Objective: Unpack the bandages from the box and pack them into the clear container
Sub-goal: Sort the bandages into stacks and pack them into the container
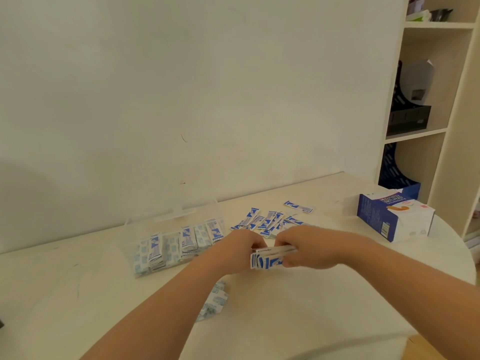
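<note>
Pinched end to end between left grip [241,252] and right grip [306,249]: a stack of bandages [270,259], just over the worktop [285,307], long axis running left to right. Off to the left, nearer the left grip: the clear container [145,229], seemingly part filled and open.

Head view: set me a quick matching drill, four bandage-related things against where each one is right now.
1 bandage box
2 clear container
3 loose bandage pile
4 held bandage stack

a gripped between left hand and right hand
b farthest right
c left of the hands, partly filled
d just beyond the hands

Pairs: 1-b, 2-c, 3-d, 4-a
</note>
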